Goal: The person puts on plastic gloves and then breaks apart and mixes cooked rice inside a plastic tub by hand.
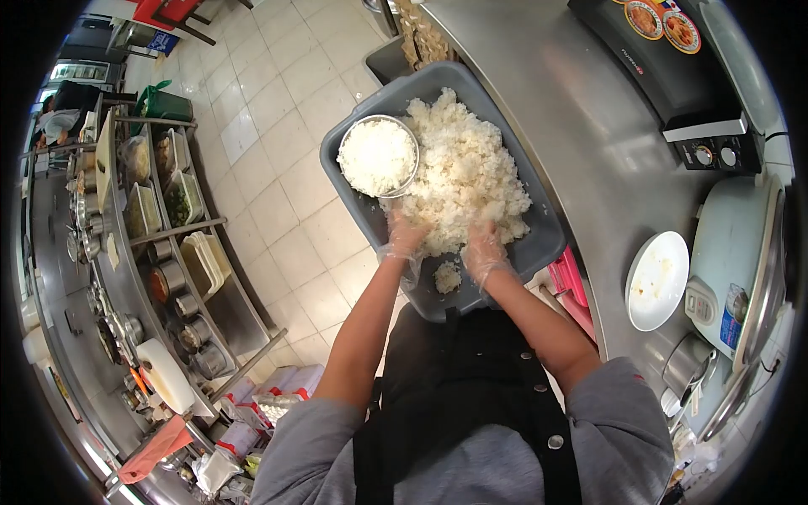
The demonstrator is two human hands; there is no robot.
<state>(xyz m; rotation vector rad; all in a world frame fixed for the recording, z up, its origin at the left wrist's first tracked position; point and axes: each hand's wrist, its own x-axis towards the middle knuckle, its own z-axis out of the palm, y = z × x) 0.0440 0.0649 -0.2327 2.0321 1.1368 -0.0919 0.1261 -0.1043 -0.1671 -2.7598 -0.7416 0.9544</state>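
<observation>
A grey plastic tub [541,250] in front of my body holds a large heap of cooked white rice [471,168]. Inside its left part stands a round metal bowl [416,167], filled with rice. My left hand [406,236], in a clear plastic glove, is just below the bowl, with its fingers apart against the near side of the heap. My right hand [486,252], gloved likewise, touches the heap's near right edge with fingers stretched forward; some fingertips are hidden by rice. A small clump of rice [447,277] lies on the tub's floor between my wrists.
To the right runs a steel counter [581,177] with a black microwave [673,84], a white plate [657,281], a large pale cooker [730,252] and a metal pot [688,362]. Shelving with food containers [181,198] stands at left, across the tiled floor [278,168]. Another person [63,114] is at far left.
</observation>
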